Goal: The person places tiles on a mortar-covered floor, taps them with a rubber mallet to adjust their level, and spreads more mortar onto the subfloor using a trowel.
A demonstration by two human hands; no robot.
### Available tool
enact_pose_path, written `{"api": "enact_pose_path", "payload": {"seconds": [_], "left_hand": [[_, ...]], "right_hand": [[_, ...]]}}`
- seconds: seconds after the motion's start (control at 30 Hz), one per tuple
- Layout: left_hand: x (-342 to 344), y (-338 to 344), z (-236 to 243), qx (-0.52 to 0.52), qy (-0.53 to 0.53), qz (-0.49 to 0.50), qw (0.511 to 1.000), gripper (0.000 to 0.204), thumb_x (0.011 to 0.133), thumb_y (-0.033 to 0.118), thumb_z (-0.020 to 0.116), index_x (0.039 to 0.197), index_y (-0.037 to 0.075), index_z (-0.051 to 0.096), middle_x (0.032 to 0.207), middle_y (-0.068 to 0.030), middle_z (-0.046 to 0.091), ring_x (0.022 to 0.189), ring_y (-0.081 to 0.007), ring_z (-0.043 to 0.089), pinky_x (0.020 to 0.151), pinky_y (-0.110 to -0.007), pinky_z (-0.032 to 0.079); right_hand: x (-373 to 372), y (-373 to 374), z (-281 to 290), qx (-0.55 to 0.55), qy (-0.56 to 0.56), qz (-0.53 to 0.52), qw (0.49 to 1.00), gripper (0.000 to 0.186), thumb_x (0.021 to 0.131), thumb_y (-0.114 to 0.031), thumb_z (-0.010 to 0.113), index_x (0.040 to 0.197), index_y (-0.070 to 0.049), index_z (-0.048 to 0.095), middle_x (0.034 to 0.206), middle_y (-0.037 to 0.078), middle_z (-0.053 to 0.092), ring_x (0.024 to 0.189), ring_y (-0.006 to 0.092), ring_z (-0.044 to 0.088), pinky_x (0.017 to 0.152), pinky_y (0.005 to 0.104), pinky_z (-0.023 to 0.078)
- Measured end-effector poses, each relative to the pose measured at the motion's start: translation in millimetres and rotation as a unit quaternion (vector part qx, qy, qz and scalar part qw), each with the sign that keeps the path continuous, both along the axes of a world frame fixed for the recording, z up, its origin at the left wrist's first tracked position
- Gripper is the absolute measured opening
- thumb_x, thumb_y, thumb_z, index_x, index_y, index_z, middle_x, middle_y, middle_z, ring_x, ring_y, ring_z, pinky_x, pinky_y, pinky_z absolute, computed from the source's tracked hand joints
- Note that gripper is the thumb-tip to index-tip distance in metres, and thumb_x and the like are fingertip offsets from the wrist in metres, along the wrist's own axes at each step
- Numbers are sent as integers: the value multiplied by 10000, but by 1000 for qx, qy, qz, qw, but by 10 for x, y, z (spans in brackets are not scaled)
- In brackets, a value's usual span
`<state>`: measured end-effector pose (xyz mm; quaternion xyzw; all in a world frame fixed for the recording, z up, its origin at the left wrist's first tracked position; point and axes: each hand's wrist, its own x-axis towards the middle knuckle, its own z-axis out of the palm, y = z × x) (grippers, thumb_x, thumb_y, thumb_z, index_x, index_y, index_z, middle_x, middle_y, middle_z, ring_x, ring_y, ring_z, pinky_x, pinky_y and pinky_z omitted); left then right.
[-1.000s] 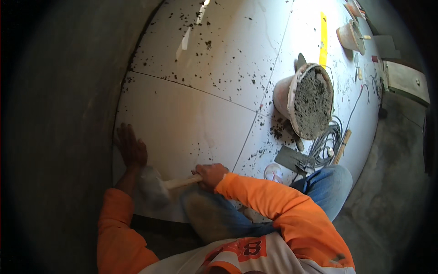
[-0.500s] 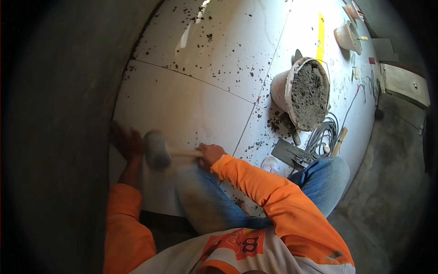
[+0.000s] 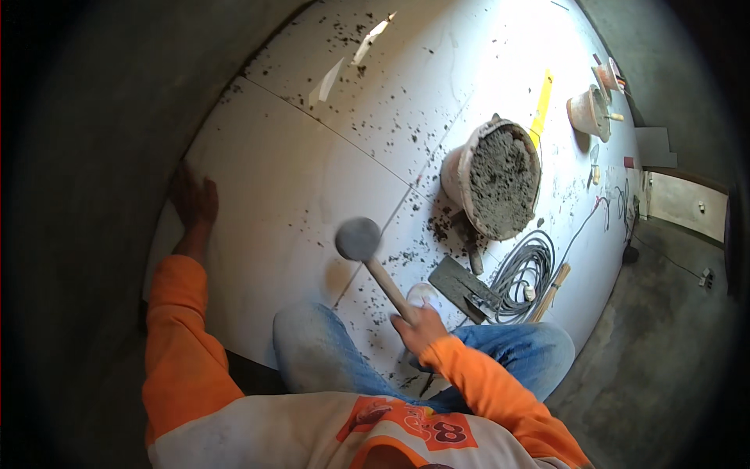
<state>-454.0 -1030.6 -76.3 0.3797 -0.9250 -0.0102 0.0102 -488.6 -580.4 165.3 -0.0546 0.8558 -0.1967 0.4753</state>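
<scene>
I kneel on large white floor tiles speckled with mortar. My right hand grips the wooden handle of a rubber mallet, whose grey head hangs above the joint between two tiles. My left hand lies flat, fingers spread, on the left edge of the near tile, beside the dark grey wall. Both sleeves are orange.
A bucket of grey mortar stands to the right, with a trowel and a coiled grey cable in front of it. A smaller bucket and a yellow level lie farther back. Paper scraps rest on the far tile.
The mallet has swung from the near tile's left part, close to my left hand, up and right to the tile joint. My left hand has stayed on the tile's edge.
</scene>
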Motion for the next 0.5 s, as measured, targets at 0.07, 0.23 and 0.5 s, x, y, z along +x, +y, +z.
{"api": "enact_pose_path", "payload": {"seconds": [0.07, 0.23, 0.5], "left_hand": [[-76, 13, 34, -8, -36, 20, 999, 733, 927, 404, 419, 1460, -11, 134, 1500, -234, 183, 1391, -362, 189, 1140, -476, 120], [-913, 439, 183, -84, 59, 161, 982, 750, 904, 428, 451, 1394, -95, 231, 1428, -282, 286, 1326, -386, 297, 1088, -498, 231], [-663, 246, 217, 72, -6, 155, 985, 704, 872, 428, 502, 1312, -102, 354, 1320, -259, 425, 1221, -382, 428, 1004, -480, 345]], "right_hand": [[216, 500, 260, 12, -2, -33, 999, 297, 867, -304, 553, 839, -18, 627, 737, 254, 607, 751, 440, 597, 682, 453, 477], [576, 1273, 210, 56, -2, -145, 988, 266, 853, -277, 602, 833, -12, 621, 686, 249, 583, 695, 445, 584, 602, 440, 465], [559, 1594, -17, 93, -55, -166, 980, 276, 849, -278, 617, 802, -6, 629, 646, 224, 583, 639, 399, 608, 595, 418, 474]]}}
